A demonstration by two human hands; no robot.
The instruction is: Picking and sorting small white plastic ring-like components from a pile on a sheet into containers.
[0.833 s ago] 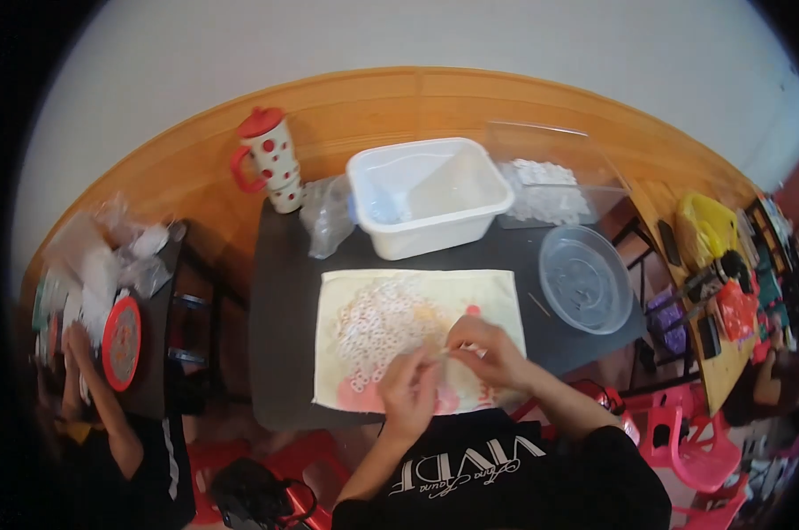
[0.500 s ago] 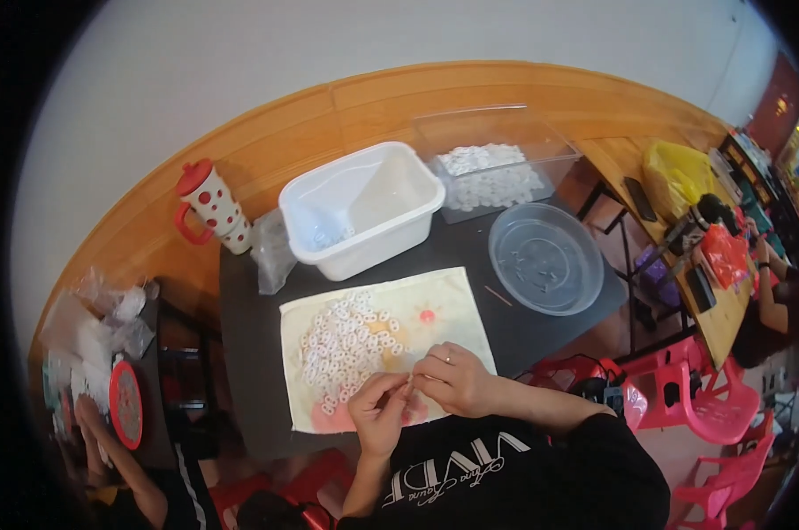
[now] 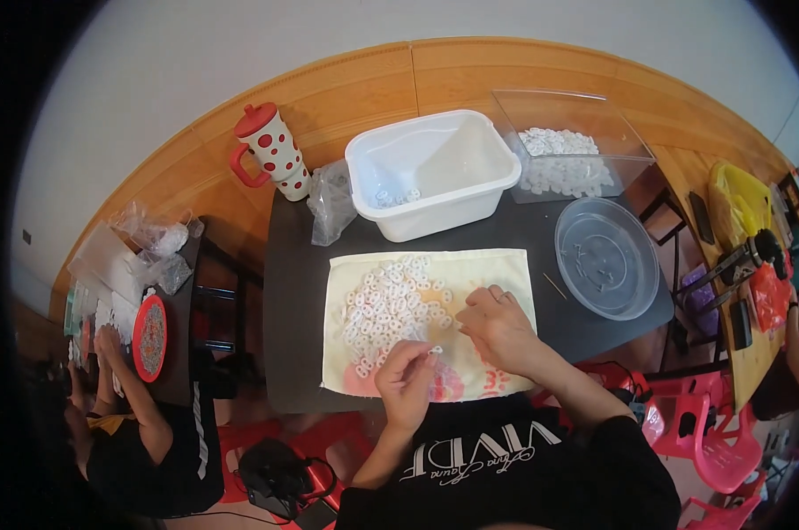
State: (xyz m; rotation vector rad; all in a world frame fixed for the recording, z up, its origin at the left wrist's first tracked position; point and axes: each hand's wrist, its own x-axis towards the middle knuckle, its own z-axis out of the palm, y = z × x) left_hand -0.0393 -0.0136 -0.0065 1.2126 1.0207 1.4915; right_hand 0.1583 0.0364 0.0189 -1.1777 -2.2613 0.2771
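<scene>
My left hand (image 3: 405, 387) is over the cloth's near edge, closed, with a small white plastic piece (image 3: 436, 351) pinched between thumb and forefinger. To its right, my right hand (image 3: 500, 334) hovers low over the cloth. Its fingers are drawn together, pointing left; whatever is between them is too small to make out. Beside both hands, on the left half of the cream towel (image 3: 497, 265), lies a loose pile of small white rings with holes (image 3: 386, 305). A few strays sit close to my right fingertips.
Behind the towel stand a white tub (image 3: 435, 216) with a few rings inside and a clear box (image 3: 576, 163) of white pieces. A round clear lid (image 3: 607, 256), a thin stick (image 3: 555, 286), a plastic bag (image 3: 331, 203) and a spotted tumbler (image 3: 280, 159) surround it. A co-worker (image 3: 143, 415) sits left.
My hands, together half a second ago, have parted. The right has moved away toward the stray rings, while the left keeps a small white piece. The whole view has shifted.
</scene>
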